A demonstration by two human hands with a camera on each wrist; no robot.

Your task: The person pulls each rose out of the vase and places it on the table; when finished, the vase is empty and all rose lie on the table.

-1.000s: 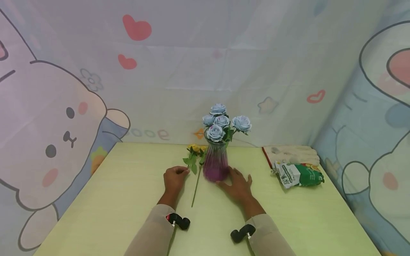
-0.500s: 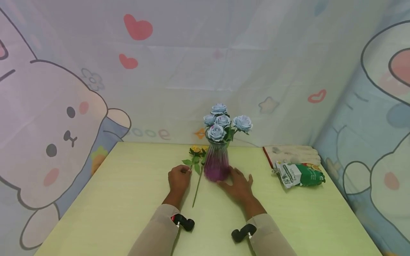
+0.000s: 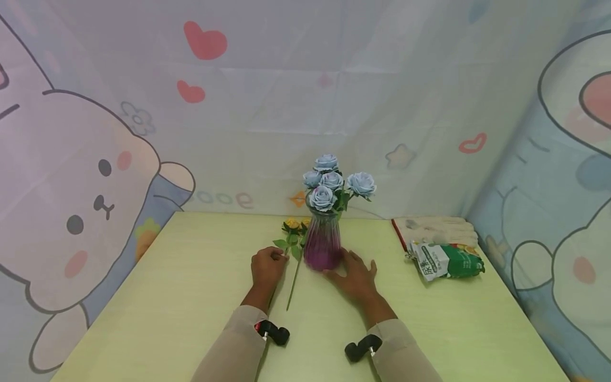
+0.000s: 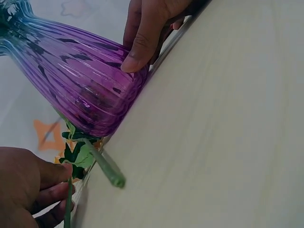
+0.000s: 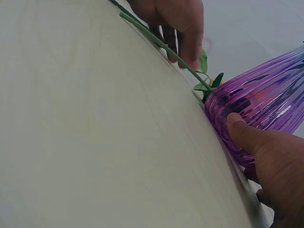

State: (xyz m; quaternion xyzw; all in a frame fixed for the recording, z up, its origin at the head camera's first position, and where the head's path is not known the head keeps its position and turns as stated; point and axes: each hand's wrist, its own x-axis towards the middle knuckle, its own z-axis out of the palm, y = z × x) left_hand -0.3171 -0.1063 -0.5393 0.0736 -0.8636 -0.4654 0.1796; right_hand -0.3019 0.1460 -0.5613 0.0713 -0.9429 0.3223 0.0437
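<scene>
A ribbed glass vase point(image 3: 322, 244), purple below and clear above, stands upright on the table with several pale blue roses point(image 3: 322, 197) in it. My right hand point(image 3: 355, 277) holds the vase low on its right side; in the right wrist view its thumb point(image 5: 244, 133) lies against the glass. Left of the vase, my left hand point(image 3: 268, 269) pinches the green stem point(image 4: 69, 202) of a yellow rose point(image 3: 291, 225) between thumb and fingers. Beside it a second green stem point(image 3: 294, 284) lies on the table, its yellow bloom point(image 3: 305, 222) partly hidden by the vase.
At the table's back right lie a green and white packet point(image 3: 448, 261), a pale glove point(image 3: 436, 232) and a thin red stick point(image 3: 398, 234). A printed cloth point(image 3: 267, 106) hangs behind the table point(image 3: 191, 297) and along its sides.
My left hand has shifted slightly right, and the yellow rose it pinches has come closer to the second stem. My right hand stays on the vase, which has not moved.
</scene>
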